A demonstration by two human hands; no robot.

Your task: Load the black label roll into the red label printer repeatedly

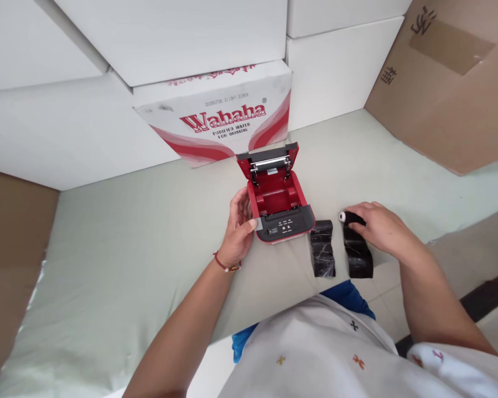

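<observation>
Fingers of the right hand (377, 224) are wrapped around a black roll (354, 218) with a white end, near the front edge of the tabletop (149, 249). The left hand (238, 229) grips a little red machine (283, 202) by its left side, thumb on a near corner. The machine sits back from the front edge, lid (269, 164) up. One black strip (322, 249) lies between the machine and the roll. Another black strip (359, 255) runs from the roll toward the front edge. I see a white Wahaha box (232, 116) at the back edge and a brown box (448, 99) by the back right corner.
</observation>
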